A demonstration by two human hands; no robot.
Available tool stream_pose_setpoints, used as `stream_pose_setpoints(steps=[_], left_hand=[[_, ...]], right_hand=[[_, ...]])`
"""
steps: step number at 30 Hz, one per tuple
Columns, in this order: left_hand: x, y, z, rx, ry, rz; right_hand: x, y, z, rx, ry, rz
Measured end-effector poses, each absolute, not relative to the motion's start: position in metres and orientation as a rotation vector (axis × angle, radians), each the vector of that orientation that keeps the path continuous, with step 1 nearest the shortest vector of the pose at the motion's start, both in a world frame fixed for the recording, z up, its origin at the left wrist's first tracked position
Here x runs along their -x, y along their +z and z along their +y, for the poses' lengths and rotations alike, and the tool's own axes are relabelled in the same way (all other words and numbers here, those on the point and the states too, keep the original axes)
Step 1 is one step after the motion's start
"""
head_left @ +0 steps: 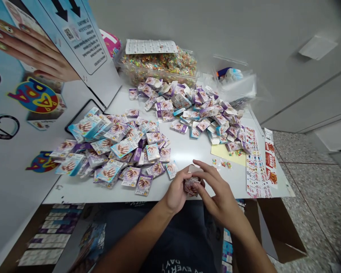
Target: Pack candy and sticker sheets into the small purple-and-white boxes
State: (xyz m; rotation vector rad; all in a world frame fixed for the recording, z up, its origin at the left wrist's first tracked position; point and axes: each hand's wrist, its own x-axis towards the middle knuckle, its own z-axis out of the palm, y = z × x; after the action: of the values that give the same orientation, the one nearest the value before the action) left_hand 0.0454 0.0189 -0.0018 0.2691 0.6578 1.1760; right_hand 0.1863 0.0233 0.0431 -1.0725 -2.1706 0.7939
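Both my hands meet at the near edge of a white table [187, 151]. My left hand [177, 191] is wrapped round a small printed box [191, 185]. My right hand [217, 191] pinches the same box from the right, fingers curled over its top flap. To the left lies a heap of closed small boxes [113, 151] printed with hands. Further back on the right spreads a second heap of small boxes [196, 112], many with open flaps. Tiny coloured pieces [221, 163] lie just beyond my right hand.
A yellow sheet [221, 152] and strips of stickers [257, 163] lie at the right of the table. A clear tub [159, 66] of colourful bits stands at the back. A large printed display board [31, 94] leans at the left. A cardboard box [278, 231] sits on the floor.
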Motion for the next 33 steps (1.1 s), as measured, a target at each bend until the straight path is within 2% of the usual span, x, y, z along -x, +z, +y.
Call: stream_pose_setpoints(steps=[3, 7, 14, 17, 21, 26, 33], left_hand=[[-0.04, 0.0, 0.023, -0.363, 1.157, 0.581], [-0.04, -0.006, 0.024, -0.361, 1.247, 0.885], [-0.041, 0.001, 0.023, -0.362, 1.128, 0.846], [-0.042, -0.003, 0.02, -0.43, 1.082, 0.88], [-0.049, -0.011, 0.017, -0.561, 1.194, 0.968], [-0.051, -0.006, 0.021, -0.427, 1.128, 0.945], [-0.043, 0.0, 0.019, -0.574, 1.156, 1.008]], right_hand=[[-0.181, 0.032, 0.025, 0.983, 0.675, -2.058], [-0.172, 0.017, 0.025, 0.917, 0.499, -2.153], [-0.166, 0.003, 0.02, 0.99, 0.654, -1.877], [-0.167, 0.001, 0.021, 1.082, 0.799, -1.791], [-0.163, 0.001, 0.026, 1.207, 1.121, -1.421], [-0.16, 0.008, 0.032, 1.223, 1.461, -1.182], [-0.162, 0.02, 0.031, 1.206, 1.153, -1.485]])
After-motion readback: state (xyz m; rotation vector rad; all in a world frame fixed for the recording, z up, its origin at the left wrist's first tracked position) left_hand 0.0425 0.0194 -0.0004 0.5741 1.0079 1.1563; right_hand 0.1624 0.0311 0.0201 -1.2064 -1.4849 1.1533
